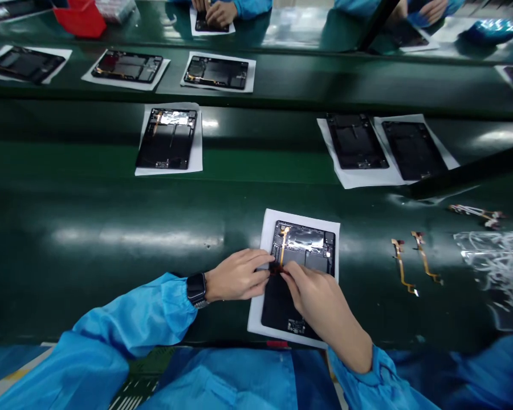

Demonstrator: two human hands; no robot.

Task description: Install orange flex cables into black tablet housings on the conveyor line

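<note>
An opened black tablet body [312,256] lies on a white sheet [268,228] at the near edge of a green bench. A thin orange flex cable [284,242] runs down its left side. My left hand [237,276], a dark watch on its wrist, rests at the tablet's left edge with its fingertips at the cable's lower end. My right hand [318,299] lies over the tablet's middle, fingers pinched at that same end of the cable. Both hands meet there; the exact grip is too small to tell apart.
Two loose orange flex cables [410,265] and crumpled clear film [496,262] lie to the right. More opened tablets on white sheets [169,139] [387,148] sit further back on the belt. Other people's hands [216,11] work across it. A red bin [80,18] stands far left.
</note>
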